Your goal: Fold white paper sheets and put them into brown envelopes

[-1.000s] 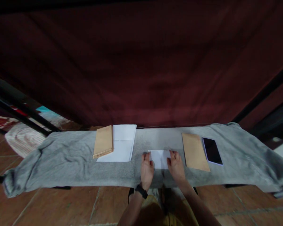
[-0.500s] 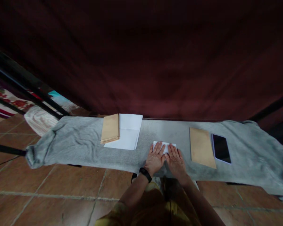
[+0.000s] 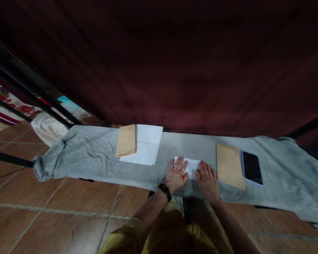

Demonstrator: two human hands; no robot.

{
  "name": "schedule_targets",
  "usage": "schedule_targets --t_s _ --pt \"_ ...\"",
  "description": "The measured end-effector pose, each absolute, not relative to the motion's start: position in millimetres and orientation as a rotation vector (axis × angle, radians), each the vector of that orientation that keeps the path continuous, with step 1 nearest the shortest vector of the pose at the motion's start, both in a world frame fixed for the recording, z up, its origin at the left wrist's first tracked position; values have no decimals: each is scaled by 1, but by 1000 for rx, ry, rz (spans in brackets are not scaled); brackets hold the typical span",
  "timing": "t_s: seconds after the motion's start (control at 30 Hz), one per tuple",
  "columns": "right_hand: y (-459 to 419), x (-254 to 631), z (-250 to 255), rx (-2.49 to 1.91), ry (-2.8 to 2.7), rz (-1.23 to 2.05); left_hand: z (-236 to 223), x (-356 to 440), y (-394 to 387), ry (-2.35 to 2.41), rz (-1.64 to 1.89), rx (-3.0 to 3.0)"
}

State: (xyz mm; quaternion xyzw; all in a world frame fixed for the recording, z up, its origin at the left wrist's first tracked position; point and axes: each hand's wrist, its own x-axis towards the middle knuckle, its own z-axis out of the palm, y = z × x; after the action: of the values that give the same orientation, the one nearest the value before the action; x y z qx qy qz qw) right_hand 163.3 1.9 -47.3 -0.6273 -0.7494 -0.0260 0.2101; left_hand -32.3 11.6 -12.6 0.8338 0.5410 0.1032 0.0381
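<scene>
A small folded white paper [image 3: 192,168] lies on the grey cloth [image 3: 103,155] in front of me. My left hand [image 3: 177,176] rests flat on its left part, fingers outstretched, with a dark band on the wrist. Flat on the paper's right edge is my right hand [image 3: 208,180], its fingers also stretched out. Between the two hands the middle of the paper shows. Just right of my right hand sits a single brown envelope [image 3: 230,165].
A stack of brown envelopes [image 3: 126,139] partly covers creased white sheets [image 3: 147,144] to the left. A phone [image 3: 251,167] lies beside the single envelope. Dark red fabric [image 3: 175,70] hangs behind the cloth-covered surface, and black bars [image 3: 10,158] stand at the left.
My right hand has slid to the right, away from my left hand, uncovering the middle of the folded paper. My left hand stays on the paper's left part. The view has shifted slightly.
</scene>
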Motion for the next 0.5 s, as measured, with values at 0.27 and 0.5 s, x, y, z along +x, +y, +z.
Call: schedule_targets --t_s 0.27,0.5 --pt "14 130 -41 -1604 -2231 5 -15 -32 15 1651 266 2588" --pt "13 126 -49 -1602 -2245 -2 -18 -32 15 1652 321 2578"
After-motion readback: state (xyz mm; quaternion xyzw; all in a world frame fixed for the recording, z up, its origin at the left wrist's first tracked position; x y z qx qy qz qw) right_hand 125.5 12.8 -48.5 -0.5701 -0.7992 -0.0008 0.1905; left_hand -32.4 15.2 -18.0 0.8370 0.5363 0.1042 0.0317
